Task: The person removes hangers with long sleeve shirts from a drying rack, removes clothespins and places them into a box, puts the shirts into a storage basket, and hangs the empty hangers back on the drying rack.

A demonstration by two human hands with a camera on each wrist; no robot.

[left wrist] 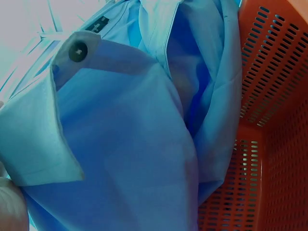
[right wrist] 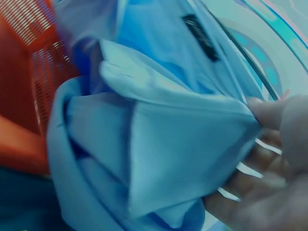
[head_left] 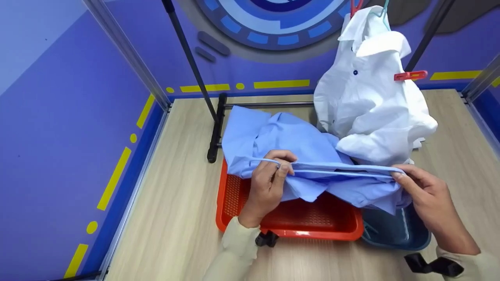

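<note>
A light blue shirt (head_left: 293, 136) is held up over the red basket, its collar (head_left: 343, 168) stretched between both hands. My left hand (head_left: 269, 183) pinches one end of the collar between thumb and fingers. At the other end, my right hand (head_left: 425, 191) grips the collar edge, thumb on top. In the left wrist view a dark button (left wrist: 78, 51) shows beside the collar point, and a black label (right wrist: 200, 37) shows inside the neck in the right wrist view. The rest of the shirt hangs in loose folds, partly over the basket.
Below the shirt stands a perforated red basket (head_left: 312, 234), with a dark teal basin (head_left: 414, 242) at its right. A white shirt (head_left: 371, 97) hangs at the back right, a red clothespin (head_left: 410, 75) clipped on it. The black rack foot (head_left: 214, 136) stands behind the basket.
</note>
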